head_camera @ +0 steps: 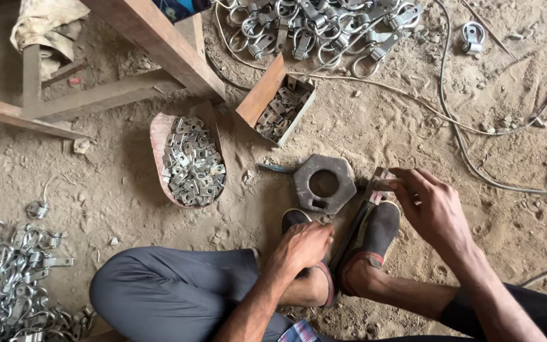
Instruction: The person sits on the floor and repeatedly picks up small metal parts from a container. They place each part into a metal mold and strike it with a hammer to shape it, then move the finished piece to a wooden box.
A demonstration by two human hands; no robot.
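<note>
We sit on the dirt floor [381, 126] with a long metal tool [363, 218] clamped between our shoes. Our right hand [435, 206] pinches a small metal piece [384, 184] at the tool's far tip; our left hand [302, 246] curls closed beside its near end. Finished clasps are heaped at the floor's far edge [324, 25] and near-left corner [14, 285], while the tray [191, 158] and box [280, 107] remain full of loose plates, so we judge much work remains.

Shiny plated metal clamp rings [324, 28] and stamped brackets [192, 161] – dull, rough cast-iron hexagonal block [324, 183] – on gritty matt sand floor [413, 120] beside worn bare wooden beams [153, 38]
</note>
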